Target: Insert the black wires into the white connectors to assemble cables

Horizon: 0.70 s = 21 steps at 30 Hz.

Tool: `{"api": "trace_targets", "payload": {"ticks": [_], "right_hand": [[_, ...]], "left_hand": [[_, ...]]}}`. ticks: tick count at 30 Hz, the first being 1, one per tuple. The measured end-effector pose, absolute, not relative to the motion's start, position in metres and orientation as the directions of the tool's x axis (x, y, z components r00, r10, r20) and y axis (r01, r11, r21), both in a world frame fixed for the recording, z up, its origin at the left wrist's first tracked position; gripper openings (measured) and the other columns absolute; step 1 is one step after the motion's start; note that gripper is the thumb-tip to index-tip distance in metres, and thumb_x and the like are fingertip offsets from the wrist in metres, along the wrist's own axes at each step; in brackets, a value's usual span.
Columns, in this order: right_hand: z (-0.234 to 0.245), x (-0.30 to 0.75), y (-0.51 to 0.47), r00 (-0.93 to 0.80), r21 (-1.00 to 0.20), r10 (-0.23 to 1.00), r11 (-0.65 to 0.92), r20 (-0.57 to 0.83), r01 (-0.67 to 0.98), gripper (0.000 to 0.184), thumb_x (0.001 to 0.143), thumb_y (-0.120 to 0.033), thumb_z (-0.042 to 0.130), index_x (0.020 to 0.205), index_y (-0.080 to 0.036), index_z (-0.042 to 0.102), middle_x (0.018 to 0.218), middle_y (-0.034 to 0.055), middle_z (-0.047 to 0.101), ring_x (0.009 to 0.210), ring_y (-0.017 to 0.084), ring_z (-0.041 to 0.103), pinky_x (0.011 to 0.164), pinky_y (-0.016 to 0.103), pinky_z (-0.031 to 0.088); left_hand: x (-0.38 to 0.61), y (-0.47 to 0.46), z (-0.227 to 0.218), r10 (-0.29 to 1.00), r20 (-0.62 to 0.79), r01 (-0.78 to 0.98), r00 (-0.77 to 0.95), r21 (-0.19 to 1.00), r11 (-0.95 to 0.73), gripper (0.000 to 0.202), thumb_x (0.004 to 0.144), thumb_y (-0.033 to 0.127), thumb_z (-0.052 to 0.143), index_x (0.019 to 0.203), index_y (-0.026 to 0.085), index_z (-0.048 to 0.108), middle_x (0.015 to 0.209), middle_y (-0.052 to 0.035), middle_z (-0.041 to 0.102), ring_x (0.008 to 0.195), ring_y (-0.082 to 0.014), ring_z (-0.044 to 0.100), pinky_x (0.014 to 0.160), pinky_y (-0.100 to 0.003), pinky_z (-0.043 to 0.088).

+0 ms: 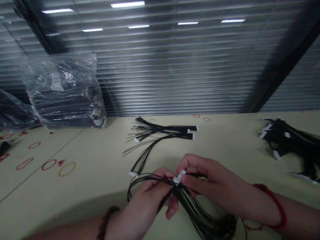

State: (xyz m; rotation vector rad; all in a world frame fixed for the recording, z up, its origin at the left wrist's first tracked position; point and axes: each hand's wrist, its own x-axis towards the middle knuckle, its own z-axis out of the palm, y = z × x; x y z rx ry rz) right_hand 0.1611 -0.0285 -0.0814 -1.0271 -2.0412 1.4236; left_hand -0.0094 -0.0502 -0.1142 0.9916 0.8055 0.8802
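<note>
While you're working at the table, here's the state, left to right. A clear poly bag (15, 111) is sitting cut off by the left edge of the view, and beside it a second clear poly bag (62, 93) is bulging with black wiring, a white label (56, 81) showing through the plastic. Red rubber bands (34, 145) and a yellow rubber band (66, 169) are lying on the pale green table (105, 186) in front of the bags, though they could be printed marks; I can't tell at this resolution.

Mid-table, a loose black wire harness (160, 131) is lying apart from your hands, its strands fanning out toward the blinds, with white connectors (196, 128) at the far ends and another white connector (133, 173) near your left hand.

Your left hand (147, 196), braided bracelet (106, 220) on the wrist, is closed around a black wire bundle (200, 213), gripping it just below the head. Your right hand (212, 180), red cord bracelet (275, 206) on the wrist, is nearly closed, pinching a white connector (179, 176) at the top of that bundle. The bundle's long tail is hanging in a loop down onto the table, partly cut off by the bottom edge.

Far right, a heap of black wire harnesses (287, 140) is lying with white ends pointing left.

Tally: one bundle in hand, one loose, one heap, two bags.
</note>
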Motion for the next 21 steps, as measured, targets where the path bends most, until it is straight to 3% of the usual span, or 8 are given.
{"api": "trace_targets", "payload": {"ticks": [5,8,12,14,17,20,21], "right_hand": [[-0.081,0.163,-0.030,-0.617,-0.890,0.784,0.233,-0.067,0.392,0.014,0.091,-0.025,0.042,0.086,-0.014,0.050,0.069,-0.0010,0.053,0.061,0.008,0.046,0.055,0.020,0.036],[-0.085,0.162,-0.027,-0.607,-0.828,0.794,0.321,-0.030,0.460,0.013,0.089,-0.022,0.045,0.084,-0.015,0.055,0.073,-0.0004,0.057,0.066,0.010,0.049,0.059,0.021,0.037],[-0.082,0.160,-0.028,-0.548,-0.698,0.829,0.459,0.114,0.549,0.017,0.088,-0.018,0.049,0.099,-0.022,0.060,0.099,0.0021,0.061,0.094,0.016,0.053,0.085,0.031,0.039],[-0.075,0.166,-0.034,-0.477,-0.525,0.837,0.542,0.268,0.656,0.019,0.090,-0.020,0.045,0.103,-0.023,0.058,0.101,0.0028,0.059,0.095,0.017,0.054,0.084,0.034,0.040],[-0.066,0.183,-0.046,-0.501,-0.172,0.748,0.615,0.436,0.769,0.020,0.090,-0.021,0.039,0.078,-0.020,0.056,0.070,0.0008,0.058,0.059,0.015,0.055,0.054,0.029,0.038],[-0.069,0.196,-0.054,-0.664,0.114,0.601,0.697,0.445,0.708,0.032,0.082,-0.010,0.033,0.062,-0.021,0.057,0.051,0.0015,0.053,0.039,0.017,0.049,0.040,0.032,0.029],[-0.072,0.196,-0.055,-0.704,0.160,0.580,0.715,0.409,0.681,0.035,0.078,-0.006,0.032,0.060,-0.021,0.058,0.049,0.0019,0.053,0.037,0.018,0.049,0.039,0.032,0.028]], "left_hand": [[-0.012,-0.048,-0.113,0.868,-0.271,-0.018,0.416,0.952,0.306,0.024,0.078,0.038,0.058,0.072,0.017,0.048,0.050,0.0059,0.046,0.034,-0.0048,0.038,0.032,-0.015,0.029],[-0.012,-0.044,-0.114,0.841,-0.270,0.040,0.468,0.958,0.285,0.023,0.080,0.037,0.056,0.086,0.016,0.051,0.055,0.0062,0.047,0.035,-0.0055,0.040,0.031,-0.015,0.031],[-0.014,-0.037,-0.115,0.860,-0.212,-0.017,0.464,0.969,0.248,0.035,0.081,0.033,0.056,0.110,0.014,0.051,0.065,0.0047,0.049,0.038,-0.0038,0.038,0.033,-0.015,0.029],[-0.016,-0.033,-0.115,0.905,-0.228,-0.060,0.358,0.962,0.266,0.040,0.080,0.030,0.057,0.116,0.013,0.052,0.059,0.0077,0.042,0.038,-0.0034,0.032,0.035,-0.014,0.025],[-0.018,-0.027,-0.113,0.956,-0.252,-0.125,0.149,0.955,0.271,0.040,0.080,0.027,0.059,0.117,0.014,0.055,0.056,0.0084,0.038,0.041,-0.0041,0.031,0.039,-0.014,0.022],[-0.019,-0.025,-0.111,0.981,-0.193,-0.164,0.017,0.967,0.193,0.038,0.078,0.027,0.061,0.115,0.016,0.057,0.058,0.0065,0.041,0.044,-0.0054,0.034,0.041,-0.016,0.023],[-0.019,-0.026,-0.111,0.986,-0.164,-0.174,-0.006,0.972,0.161,0.038,0.078,0.027,0.061,0.114,0.016,0.058,0.058,0.0062,0.041,0.044,-0.0056,0.035,0.041,-0.016,0.023]]}}
